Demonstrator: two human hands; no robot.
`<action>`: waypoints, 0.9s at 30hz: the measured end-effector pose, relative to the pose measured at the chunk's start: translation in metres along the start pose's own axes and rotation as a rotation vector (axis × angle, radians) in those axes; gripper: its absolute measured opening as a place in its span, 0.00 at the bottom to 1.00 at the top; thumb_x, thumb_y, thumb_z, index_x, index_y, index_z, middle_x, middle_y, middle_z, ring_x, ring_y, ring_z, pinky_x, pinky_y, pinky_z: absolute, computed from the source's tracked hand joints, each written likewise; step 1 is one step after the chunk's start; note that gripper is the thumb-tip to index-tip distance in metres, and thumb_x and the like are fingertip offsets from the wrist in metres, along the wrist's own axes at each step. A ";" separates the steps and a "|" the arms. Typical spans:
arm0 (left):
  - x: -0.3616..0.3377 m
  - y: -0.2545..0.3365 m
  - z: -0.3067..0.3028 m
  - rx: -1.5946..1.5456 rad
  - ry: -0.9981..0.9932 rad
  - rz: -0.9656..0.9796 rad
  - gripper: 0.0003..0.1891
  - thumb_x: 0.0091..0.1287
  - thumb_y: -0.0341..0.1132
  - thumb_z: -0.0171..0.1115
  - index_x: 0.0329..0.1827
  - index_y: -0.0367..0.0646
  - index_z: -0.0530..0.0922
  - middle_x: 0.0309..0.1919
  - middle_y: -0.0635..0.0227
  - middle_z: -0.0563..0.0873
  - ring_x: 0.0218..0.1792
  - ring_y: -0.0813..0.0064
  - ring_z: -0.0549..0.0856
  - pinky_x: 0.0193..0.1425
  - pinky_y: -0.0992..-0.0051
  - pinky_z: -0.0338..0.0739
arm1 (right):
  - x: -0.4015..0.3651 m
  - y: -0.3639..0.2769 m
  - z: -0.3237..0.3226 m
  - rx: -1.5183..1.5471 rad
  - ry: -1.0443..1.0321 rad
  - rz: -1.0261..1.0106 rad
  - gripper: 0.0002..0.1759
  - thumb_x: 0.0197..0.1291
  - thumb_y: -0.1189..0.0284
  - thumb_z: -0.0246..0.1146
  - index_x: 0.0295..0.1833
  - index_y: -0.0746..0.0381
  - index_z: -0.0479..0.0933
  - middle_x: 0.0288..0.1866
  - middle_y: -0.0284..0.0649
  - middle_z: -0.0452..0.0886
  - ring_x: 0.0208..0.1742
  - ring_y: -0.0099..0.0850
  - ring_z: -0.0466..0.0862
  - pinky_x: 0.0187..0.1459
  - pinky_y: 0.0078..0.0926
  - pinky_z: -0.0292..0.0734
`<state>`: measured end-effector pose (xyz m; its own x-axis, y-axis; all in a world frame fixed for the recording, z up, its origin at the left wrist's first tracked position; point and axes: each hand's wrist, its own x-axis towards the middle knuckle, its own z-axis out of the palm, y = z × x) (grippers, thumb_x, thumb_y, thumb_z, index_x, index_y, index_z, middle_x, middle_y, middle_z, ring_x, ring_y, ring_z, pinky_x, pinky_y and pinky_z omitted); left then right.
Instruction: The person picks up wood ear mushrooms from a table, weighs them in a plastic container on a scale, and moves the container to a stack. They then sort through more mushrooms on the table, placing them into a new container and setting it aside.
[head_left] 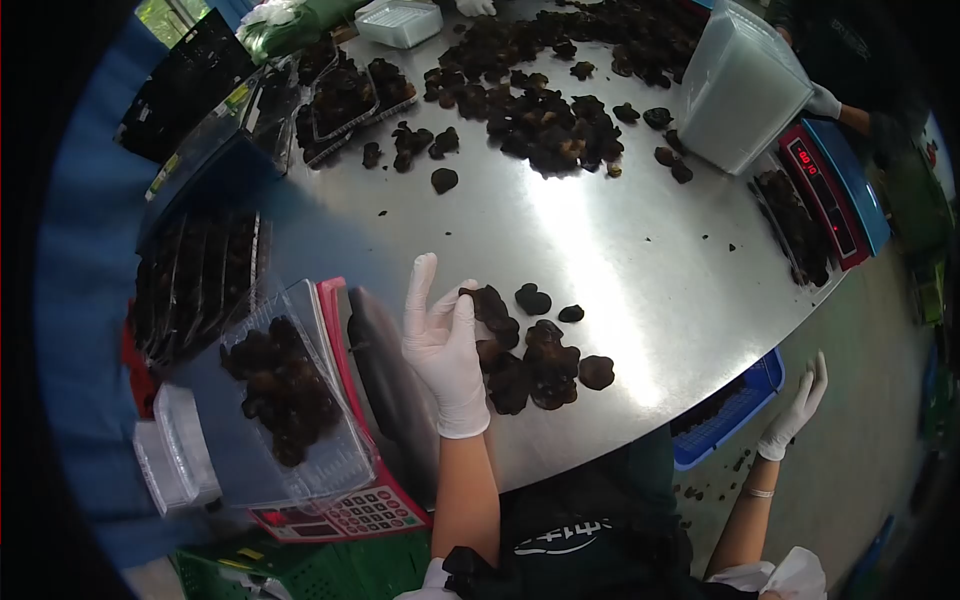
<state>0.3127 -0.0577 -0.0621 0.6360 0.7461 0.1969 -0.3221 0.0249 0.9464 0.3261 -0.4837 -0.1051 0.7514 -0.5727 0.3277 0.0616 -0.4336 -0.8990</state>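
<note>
My left hand (pixel 445 360), in a white glove, is over the metal table with thumb and a finger pinched on a dark brown, lobed mushroom (pixel 492 312). Just right of it lies a small pile of similar mushrooms (pixel 548 365), with a few loose pieces around. Out past the table's near edge, my gloved right hand (pixel 793 412) has its fingers stretched out and holds nothing. It is beside a blue basket (pixel 775 378). Left of my left hand, a clear tray (pixel 345 455) containing dark mushrooms rests on a pink-edged scale (pixel 375 512).
Filled trays (pixel 200 285) are stacked at left. A large mushroom heap (pixel 555 130) spreads across the far table. A stack of translucent trays (pixel 745 90) stands far right, near a co-worker's gloved hand (pixel 824 103) and a red scale (pixel 822 190). A green crate (pixel 300 570) sits below.
</note>
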 end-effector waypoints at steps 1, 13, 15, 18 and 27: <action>0.001 0.001 -0.001 0.015 -0.013 0.009 0.29 0.67 0.13 0.57 0.72 0.34 0.69 0.69 0.57 0.76 0.50 0.71 0.87 0.60 0.73 0.81 | -0.004 -0.028 0.020 0.147 -0.087 -0.035 0.24 0.79 0.65 0.47 0.70 0.69 0.70 0.71 0.45 0.73 0.70 0.35 0.74 0.73 0.35 0.64; -0.012 0.011 -0.002 0.016 -0.096 -0.035 0.27 0.66 0.13 0.60 0.70 0.32 0.71 0.66 0.57 0.79 0.49 0.73 0.88 0.60 0.73 0.82 | -0.117 -0.188 0.194 0.461 -1.284 -0.126 0.34 0.63 0.74 0.70 0.74 0.61 0.68 0.59 0.43 0.81 0.51 0.28 0.83 0.55 0.26 0.79; -0.010 0.008 -0.007 0.042 -0.113 -0.012 0.26 0.66 0.14 0.60 0.69 0.32 0.72 0.65 0.57 0.80 0.49 0.74 0.87 0.60 0.73 0.82 | -0.107 -0.182 0.201 0.502 -1.331 -0.125 0.31 0.63 0.75 0.68 0.73 0.61 0.71 0.56 0.41 0.84 0.49 0.27 0.84 0.55 0.25 0.79; 0.002 -0.003 -0.018 -0.011 0.032 0.016 0.23 0.68 0.16 0.57 0.68 0.32 0.74 0.60 0.58 0.82 0.47 0.77 0.85 0.59 0.76 0.79 | -0.074 -0.163 0.206 0.245 -1.211 -0.274 0.28 0.72 0.63 0.60 0.74 0.61 0.69 0.66 0.48 0.77 0.63 0.35 0.79 0.66 0.32 0.72; 0.004 -0.001 -0.024 0.060 0.114 -0.135 0.23 0.64 0.17 0.54 0.63 0.35 0.78 0.47 0.63 0.83 0.39 0.82 0.81 0.47 0.79 0.78 | -0.043 -0.101 0.211 0.032 -1.264 -0.397 0.37 0.79 0.54 0.43 0.81 0.69 0.51 0.84 0.57 0.51 0.85 0.46 0.48 0.82 0.38 0.40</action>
<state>0.2987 -0.0393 -0.0688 0.5856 0.8096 0.0403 -0.1949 0.0923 0.9765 0.4261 -0.2677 -0.0895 0.7685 0.6336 0.0894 0.4199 -0.3939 -0.8176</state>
